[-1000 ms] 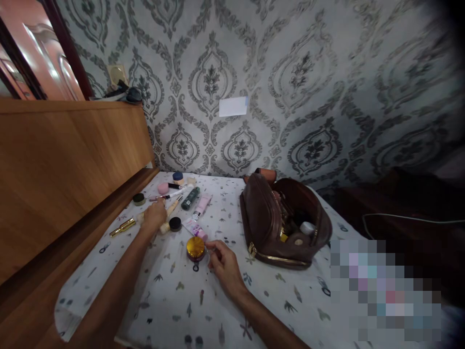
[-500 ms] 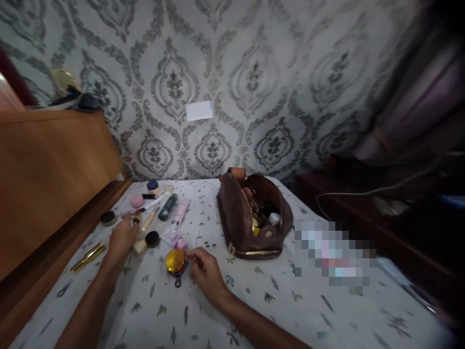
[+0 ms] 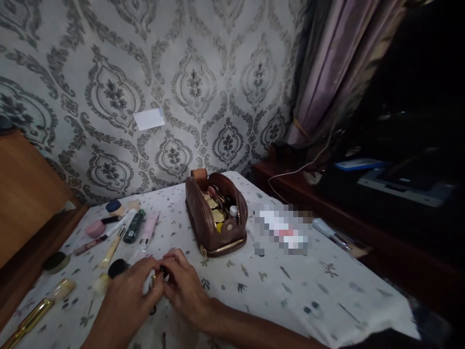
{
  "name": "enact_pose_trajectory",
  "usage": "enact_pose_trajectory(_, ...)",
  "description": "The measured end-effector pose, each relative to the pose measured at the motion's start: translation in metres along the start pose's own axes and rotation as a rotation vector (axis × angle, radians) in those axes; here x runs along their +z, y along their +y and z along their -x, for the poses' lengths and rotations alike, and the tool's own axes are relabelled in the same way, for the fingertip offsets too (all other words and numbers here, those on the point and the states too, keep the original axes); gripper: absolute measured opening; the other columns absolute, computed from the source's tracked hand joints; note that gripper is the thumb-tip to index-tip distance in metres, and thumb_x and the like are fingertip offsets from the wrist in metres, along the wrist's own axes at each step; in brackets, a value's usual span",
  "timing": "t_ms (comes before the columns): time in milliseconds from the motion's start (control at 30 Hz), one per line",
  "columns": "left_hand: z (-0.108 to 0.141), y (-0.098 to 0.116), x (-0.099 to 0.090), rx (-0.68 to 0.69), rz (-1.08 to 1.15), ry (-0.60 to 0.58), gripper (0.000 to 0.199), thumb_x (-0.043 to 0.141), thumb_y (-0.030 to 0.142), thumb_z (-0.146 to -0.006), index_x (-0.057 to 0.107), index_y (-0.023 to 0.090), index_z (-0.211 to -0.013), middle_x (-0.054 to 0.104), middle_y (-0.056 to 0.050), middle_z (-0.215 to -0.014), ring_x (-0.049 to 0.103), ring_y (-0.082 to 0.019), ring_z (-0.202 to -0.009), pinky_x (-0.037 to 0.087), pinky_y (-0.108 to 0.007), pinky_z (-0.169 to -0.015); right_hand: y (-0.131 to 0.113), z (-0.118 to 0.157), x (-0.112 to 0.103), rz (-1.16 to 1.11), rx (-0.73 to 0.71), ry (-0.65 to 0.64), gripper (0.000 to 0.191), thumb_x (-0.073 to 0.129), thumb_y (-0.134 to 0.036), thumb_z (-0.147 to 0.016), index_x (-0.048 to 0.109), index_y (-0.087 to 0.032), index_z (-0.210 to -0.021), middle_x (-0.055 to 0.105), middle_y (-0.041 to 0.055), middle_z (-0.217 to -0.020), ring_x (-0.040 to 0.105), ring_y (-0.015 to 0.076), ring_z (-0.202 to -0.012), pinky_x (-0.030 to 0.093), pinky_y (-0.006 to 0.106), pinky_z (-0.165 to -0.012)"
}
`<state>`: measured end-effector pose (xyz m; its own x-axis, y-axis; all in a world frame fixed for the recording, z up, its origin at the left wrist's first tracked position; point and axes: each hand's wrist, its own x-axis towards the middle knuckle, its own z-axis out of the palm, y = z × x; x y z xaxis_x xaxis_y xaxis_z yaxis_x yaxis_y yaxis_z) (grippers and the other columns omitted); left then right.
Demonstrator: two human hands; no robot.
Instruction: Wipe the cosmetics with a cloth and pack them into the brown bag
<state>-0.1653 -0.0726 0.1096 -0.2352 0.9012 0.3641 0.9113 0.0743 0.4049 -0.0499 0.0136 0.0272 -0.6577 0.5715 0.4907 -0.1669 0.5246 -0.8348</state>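
Note:
My left hand (image 3: 132, 293) and my right hand (image 3: 189, 293) meet at the front of the cloth-covered table. Their fingertips close on a small dark-capped item (image 3: 163, 271) with a gold glint; most of it is hidden, so its exact kind does not show. Just behind my left hand lies a round black lid or jar (image 3: 118, 268). A pink tube (image 3: 150, 225), a dark green bottle (image 3: 133, 227) and a yellowish slim tube (image 3: 113, 248) lie beyond. Right of them stands an open brown cosmetic bag (image 3: 214, 218) with gold compacts and a white-capped item inside.
At the left are a gold-handled brush (image 3: 34, 317), a dark round jar (image 3: 56, 261), a pink sponge (image 3: 95, 228) and a blue-lidded jar (image 3: 114, 207). A pale-handled brush (image 3: 330, 232) lies by the right edge, near a blurred patch. A wooden panel (image 3: 32, 189) borders the left side.
The view has turned right. My left hand has come from among the cosmetics to meet my right hand, and both are now on the small item. The gold round compact is now largely hidden.

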Motion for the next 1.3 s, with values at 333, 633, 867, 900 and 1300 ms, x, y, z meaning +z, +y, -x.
enact_pose_trajectory(333,0.003,-0.001,0.065,-0.056,0.242,0.235,0.032,0.047,0.047,-0.095,0.059,0.022,-0.111,0.068,-0.008,-0.107,0.065,-0.023,-0.102,0.054,-0.036,-0.086,0.001,0.0,-0.014,-0.831,0.396,0.144,0.044,0.073,-0.059,-0.074,0.055,-0.023,-0.091,0.052,-0.0048,-0.076,0.048,0.0089,-0.053,0.043,0.021,-0.046)
enact_pose_trajectory(633,0.018,-0.001,0.099,-0.396,0.494,0.322,0.046,0.042,0.06,-0.091,0.058,0.022,-0.112,0.067,-0.007,-0.112,0.06,-0.027,-0.11,0.045,-0.041,-0.098,-0.002,-0.002,-0.019,-1.054,0.411,0.151,0.055,0.081,-0.061,-0.066,0.06,-0.017,-0.092,0.058,-0.004,-0.069,0.048,0.0059,-0.051,0.042,0.017,-0.046)
enact_pose_trajectory(867,0.017,-0.032,0.087,-0.42,0.539,0.266,0.047,0.046,0.065,-0.087,0.063,0.021,-0.079,0.067,-0.002,-0.068,0.061,-0.02,-0.061,0.049,-0.029,-0.055,-0.003,-0.002,-0.023,-0.914,0.428,0.117,0.056,0.085,-0.057,-0.062,0.063,-0.015,-0.093,0.057,-0.0054,-0.069,0.049,0.0042,-0.052,0.042,0.016,-0.046)
enact_pose_trajectory(900,0.016,-0.031,0.084,-0.415,0.543,0.246,0.047,0.044,0.062,-0.089,0.063,0.021,-0.077,0.066,-0.001,-0.067,0.06,-0.019,-0.059,0.049,-0.028,-0.055,-0.004,-0.003,-0.024,-0.918,0.423,0.114,0.057,0.085,-0.057,-0.063,0.063,-0.016,-0.097,0.056,-0.0061,-0.067,0.049,0.0039,-0.049,0.041,0.016,-0.046)
enact_pose_trajectory(1300,0.011,0.01,0.069,-0.573,0.971,0.336,0.04,0.052,0.06,-0.086,0.058,0.021,-0.088,0.054,0.005,-0.059,0.049,-0.012,-0.045,0.038,-0.022,-0.042,0.0,-0.005,-0.022,-0.954,0.439,0.125,0.039,0.084,-0.047,-0.068,0.063,-0.017,-0.082,0.068,-0.0022,-0.063,0.061,0.0095,-0.051,0.045,0.018,-0.046)
